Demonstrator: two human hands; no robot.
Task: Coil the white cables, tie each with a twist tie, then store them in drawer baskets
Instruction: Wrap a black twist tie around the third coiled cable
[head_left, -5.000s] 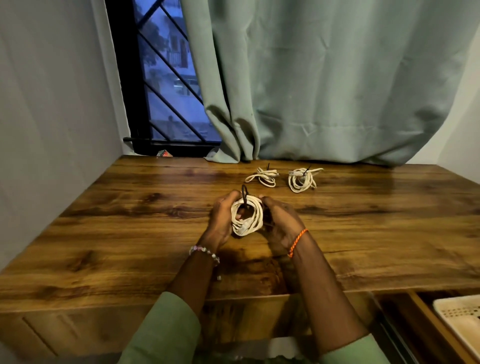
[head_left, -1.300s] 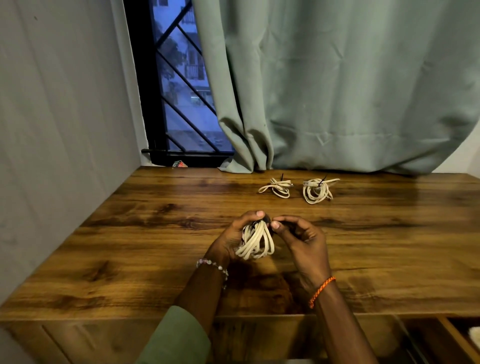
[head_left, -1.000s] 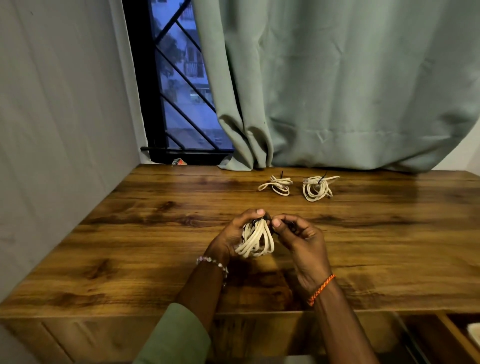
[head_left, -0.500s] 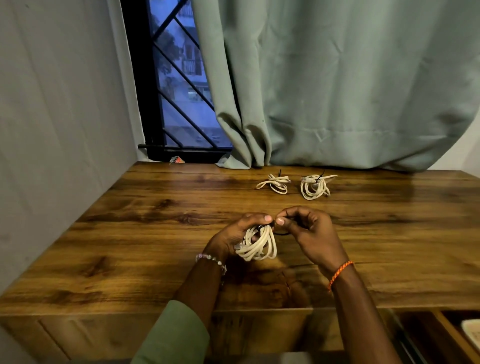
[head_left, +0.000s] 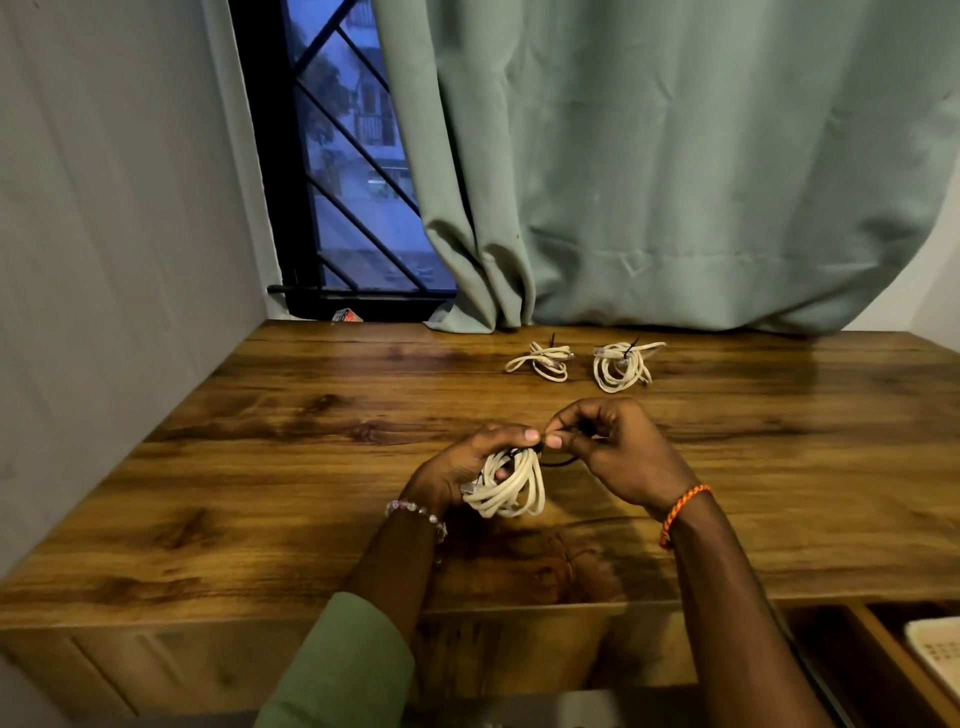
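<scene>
A coiled white cable (head_left: 511, 488) hangs in my left hand (head_left: 467, 462) just above the wooden tabletop (head_left: 260, 467). A thin black twist tie (head_left: 558, 461) wraps the coil's top. My right hand (head_left: 608, 447) pinches the tie's end with thumb and fingers, right beside my left thumb. Two more white coils lie at the back of the table, each with a black tie: the flatter one (head_left: 540, 360) to the left and the rounder one (head_left: 622, 365) to the right.
A grey wall borders the table's left edge. A green curtain (head_left: 649, 166) and a barred window (head_left: 358, 171) stand behind it. At the lower right an open wooden drawer holds a white perforated basket (head_left: 935, 657). A small red item (head_left: 345, 315) rests on the sill.
My right hand has lifted from beside the coil and now pinches the twist tie at its top, drawing it to the right. The coil has stayed in my left hand. The two back coils are unmoved.
</scene>
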